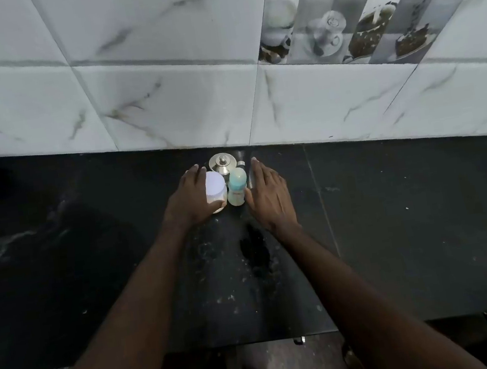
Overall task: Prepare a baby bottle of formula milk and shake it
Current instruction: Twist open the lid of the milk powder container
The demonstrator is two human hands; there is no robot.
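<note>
Two bare forearms (128,308) reach up from the bottom edge over the black stone counter (396,226). The left hand (189,196) lies against the left side of a white plastic jar with a white lid (216,186), grip apart and fingers straight; I cannot tell whether its thumb wraps the base. The right hand (268,196) also has its grip apart, just beside the upright clear baby bottle with a teal cap (236,190). Behind both, a small lidded steel pot (222,162) is partly hidden, near the marble-tiled wall (163,102).
</note>
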